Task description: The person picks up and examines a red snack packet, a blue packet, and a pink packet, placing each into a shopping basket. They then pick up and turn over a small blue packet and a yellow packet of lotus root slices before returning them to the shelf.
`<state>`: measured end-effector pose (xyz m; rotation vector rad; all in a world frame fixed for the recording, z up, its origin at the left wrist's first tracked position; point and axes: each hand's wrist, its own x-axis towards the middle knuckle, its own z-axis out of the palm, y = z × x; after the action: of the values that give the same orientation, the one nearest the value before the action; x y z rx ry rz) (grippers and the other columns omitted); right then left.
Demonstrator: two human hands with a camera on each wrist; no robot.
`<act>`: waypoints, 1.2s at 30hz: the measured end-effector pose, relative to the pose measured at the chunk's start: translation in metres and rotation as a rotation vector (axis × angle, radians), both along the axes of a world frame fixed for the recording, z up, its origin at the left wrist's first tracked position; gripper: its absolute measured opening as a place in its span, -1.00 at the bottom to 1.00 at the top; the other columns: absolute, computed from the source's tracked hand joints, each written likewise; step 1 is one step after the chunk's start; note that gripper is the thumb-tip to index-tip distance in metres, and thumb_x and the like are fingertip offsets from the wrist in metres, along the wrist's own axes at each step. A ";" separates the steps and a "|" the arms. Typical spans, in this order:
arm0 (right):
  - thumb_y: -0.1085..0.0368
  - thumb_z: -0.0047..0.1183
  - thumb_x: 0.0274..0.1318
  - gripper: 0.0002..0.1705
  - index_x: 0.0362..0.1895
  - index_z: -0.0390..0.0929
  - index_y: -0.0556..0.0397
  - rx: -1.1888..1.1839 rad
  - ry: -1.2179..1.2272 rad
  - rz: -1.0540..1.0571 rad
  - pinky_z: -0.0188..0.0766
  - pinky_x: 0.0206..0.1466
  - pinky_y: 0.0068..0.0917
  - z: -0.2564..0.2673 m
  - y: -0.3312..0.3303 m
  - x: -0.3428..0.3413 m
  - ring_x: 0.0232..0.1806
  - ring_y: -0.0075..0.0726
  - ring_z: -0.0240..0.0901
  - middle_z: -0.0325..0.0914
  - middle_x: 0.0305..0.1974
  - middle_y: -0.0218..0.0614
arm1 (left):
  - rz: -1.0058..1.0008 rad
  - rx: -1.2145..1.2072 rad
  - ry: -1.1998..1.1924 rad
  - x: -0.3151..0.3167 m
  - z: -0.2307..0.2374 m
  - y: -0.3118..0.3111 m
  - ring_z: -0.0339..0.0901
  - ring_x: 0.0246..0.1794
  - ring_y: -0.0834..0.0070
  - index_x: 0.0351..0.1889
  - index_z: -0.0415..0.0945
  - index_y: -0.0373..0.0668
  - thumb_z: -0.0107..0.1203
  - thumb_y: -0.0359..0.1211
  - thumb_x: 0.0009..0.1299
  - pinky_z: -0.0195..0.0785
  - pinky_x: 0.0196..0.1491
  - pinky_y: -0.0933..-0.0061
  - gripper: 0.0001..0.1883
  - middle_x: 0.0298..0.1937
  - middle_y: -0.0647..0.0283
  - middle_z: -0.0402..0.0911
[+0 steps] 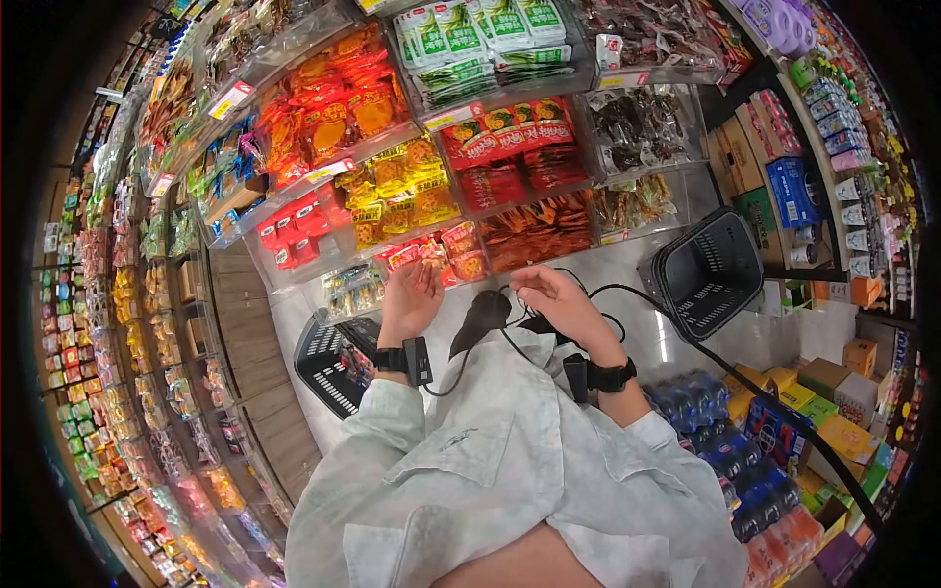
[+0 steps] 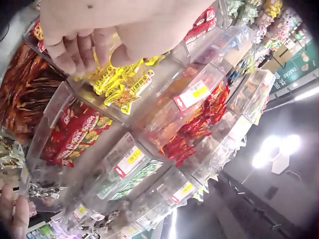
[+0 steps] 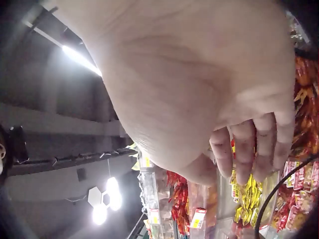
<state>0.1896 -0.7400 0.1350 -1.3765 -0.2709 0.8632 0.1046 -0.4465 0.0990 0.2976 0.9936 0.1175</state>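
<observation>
My left hand [image 1: 412,300] is raised in front of the lowest snack bins, palm up with its fingers slightly bent and nothing in them. To its right, my right hand [image 1: 561,302] hangs in the air with loosely bent fingers, also holding nothing visible. In the left wrist view, the left hand [image 2: 109,32] is above yellow snack packets [image 2: 122,82]; they look apart from it. The right wrist view shows the right palm [image 3: 194,89] large, with yellow packets [image 3: 249,199] beyond the fingertips. Red packets [image 1: 463,251] are near the left hand in the head view.
Tiered clear bins hold red packets [image 1: 505,132] and green-white packets [image 1: 480,34]. Black baskets stand on the floor at right [image 1: 711,274] and left [image 1: 328,367]. A black cable [image 1: 725,367] runs to the right, near bottled drinks [image 1: 750,480] and boxes [image 1: 843,436]. Shelves line both sides.
</observation>
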 end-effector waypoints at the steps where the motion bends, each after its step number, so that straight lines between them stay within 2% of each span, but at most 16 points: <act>1: 0.33 0.11 0.48 -0.67 0.23 0.54 0.14 -0.008 0.004 -0.003 0.49 0.24 -0.44 -0.001 -0.004 0.002 0.14 -0.46 0.59 0.67 0.09 -0.33 | 0.013 -0.007 0.011 -0.003 -0.003 -0.002 0.55 0.04 0.31 0.07 0.48 -0.22 0.04 -0.28 0.60 0.48 0.18 0.29 -0.77 0.02 0.21 0.57; 5: 0.35 0.11 0.48 -0.67 0.23 0.54 0.16 0.038 -0.026 -0.063 0.48 0.26 -0.44 0.015 -0.013 0.021 0.15 -0.45 0.58 0.67 0.10 -0.32 | 0.024 0.020 -0.077 -0.004 -0.022 0.005 0.56 -0.09 0.37 -0.01 0.52 -0.21 0.04 -0.27 0.61 0.47 0.06 0.37 -0.80 -0.14 0.27 0.59; 8: 0.36 0.11 0.47 -0.68 0.23 0.55 0.16 0.050 -0.086 -0.066 0.47 0.28 -0.44 0.019 -0.015 0.044 0.18 -0.44 0.58 0.66 0.12 -0.30 | -0.002 0.093 -0.091 0.009 -0.005 -0.003 0.56 -0.13 0.40 -0.02 0.53 -0.20 0.04 -0.27 0.61 0.46 0.04 0.39 -0.80 -0.21 0.32 0.59; 11: 0.39 0.08 0.48 -0.69 0.23 0.54 0.17 0.062 -0.049 -0.079 0.46 0.34 -0.41 0.040 -0.001 0.056 0.22 -0.39 0.57 0.64 0.14 -0.27 | -0.071 0.171 -0.140 0.019 0.005 -0.010 0.56 -0.11 0.39 0.00 0.53 -0.20 0.05 -0.27 0.61 0.47 0.06 0.37 -0.80 -0.18 0.31 0.59; 14: 0.40 0.08 0.49 -0.70 0.23 0.54 0.17 0.071 -0.053 -0.056 0.46 0.36 -0.40 0.031 0.018 0.062 0.23 -0.38 0.56 0.63 0.15 -0.27 | -0.178 0.220 -0.136 0.028 0.002 -0.006 0.57 -0.09 0.40 0.03 0.53 -0.19 0.06 -0.27 0.60 0.49 0.08 0.34 -0.79 -0.17 0.31 0.60; 19: 0.39 0.11 0.47 -0.70 0.20 0.54 0.19 -0.009 -0.020 -0.101 0.48 0.29 -0.44 0.036 0.047 0.060 0.18 -0.41 0.60 0.66 0.10 -0.26 | -0.268 0.246 -0.145 0.057 -0.037 0.054 0.56 0.00 0.42 0.11 0.54 -0.15 0.09 -0.22 0.58 0.47 0.17 0.33 -0.73 0.02 0.28 0.60; 22: 0.38 0.12 0.47 -0.70 0.20 0.54 0.18 -0.105 -0.029 -0.092 0.47 0.29 -0.44 0.027 0.055 0.064 0.19 -0.42 0.59 0.66 0.12 -0.27 | -0.120 0.216 -0.114 0.085 -0.052 0.082 0.54 0.00 0.43 0.04 0.56 -0.12 0.15 -0.27 0.53 0.46 0.19 0.36 -0.79 -0.04 0.30 0.60; 23: 0.37 0.11 0.48 -0.70 0.21 0.54 0.18 -0.128 -0.015 -0.102 0.46 0.30 -0.45 0.027 0.057 0.065 0.21 -0.42 0.57 0.65 0.13 -0.27 | -0.106 0.211 -0.127 0.091 -0.054 0.089 0.52 0.06 0.42 0.07 0.55 -0.12 0.16 -0.27 0.53 0.43 0.23 0.34 -0.77 0.03 0.27 0.59; 27: 0.37 0.10 0.48 -0.68 0.23 0.53 0.18 -0.194 0.045 -0.189 0.47 0.22 -0.49 0.028 0.070 0.071 0.21 -0.41 0.55 0.64 0.13 -0.25 | -0.163 0.192 -0.095 0.125 -0.067 0.115 0.51 0.06 0.40 0.16 0.53 -0.13 0.15 -0.25 0.56 0.42 0.24 0.34 -0.71 0.09 0.24 0.59; 31: 0.38 0.09 0.48 -0.67 0.24 0.52 0.19 -0.252 0.054 -0.277 0.47 0.18 -0.51 0.031 0.082 0.070 0.20 -0.42 0.55 0.63 0.12 -0.25 | -0.281 0.221 -0.117 0.151 -0.097 0.130 0.54 0.03 0.38 0.24 0.47 -0.05 0.16 -0.23 0.57 0.45 0.17 0.31 -0.67 0.09 0.23 0.61; 36: 0.39 0.09 0.47 -0.66 0.25 0.51 0.20 -0.258 0.080 -0.370 0.48 0.22 -0.49 0.029 0.087 0.062 0.19 -0.41 0.55 0.62 0.13 -0.24 | -0.341 0.230 -0.075 0.191 -0.107 0.128 0.58 -0.05 0.39 0.15 0.44 0.01 0.14 -0.21 0.61 0.49 0.10 0.26 -0.75 -0.04 0.27 0.61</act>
<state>0.2521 -0.6532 0.1639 -1.5644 0.1602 0.6556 0.2958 -0.3187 -0.0084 0.6643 0.8430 -0.0675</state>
